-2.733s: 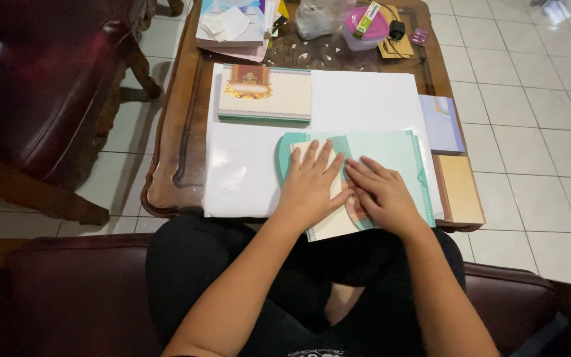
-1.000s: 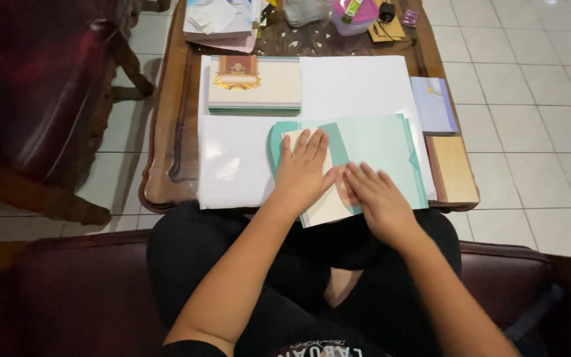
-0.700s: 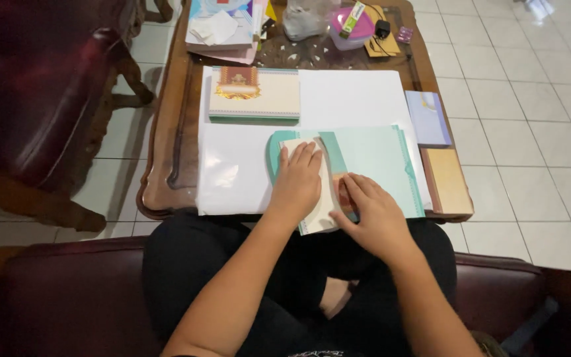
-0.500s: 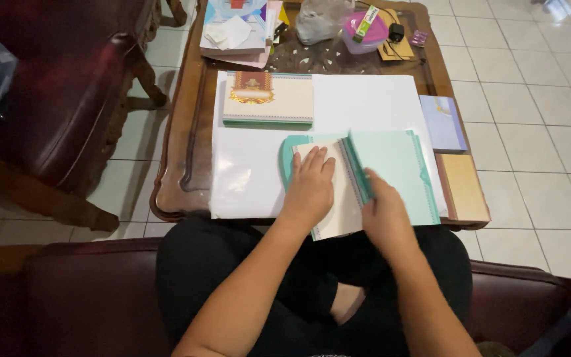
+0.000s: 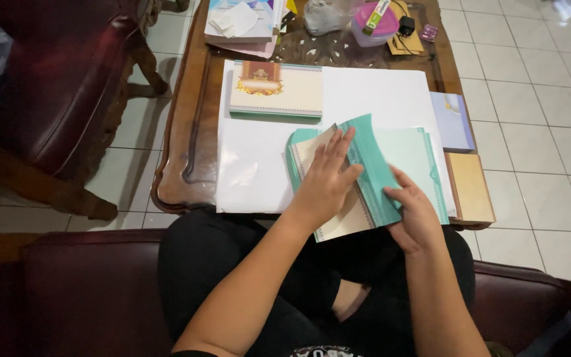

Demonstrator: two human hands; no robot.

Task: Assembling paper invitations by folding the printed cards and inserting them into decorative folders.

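Change: the teal flap (image 5: 373, 165) now stands lifted off the cream panel (image 5: 338, 211); earlier both your palms lay flat on a closed card.
Card: folded teal card (image 5: 411, 158) on the white sheet (image 5: 252, 165), at the near edge of the worktop (image 5: 190, 132), its fold running away from you.
Left hand (image 5: 325, 182): fingers spread flat, pressing the cream panel, just left of the flap.
Right hand (image 5: 414, 215): pinched on the flap's near edge, so it is the nearer one.
Nearby: stack of cream cards (image 5: 275, 89) farther back.
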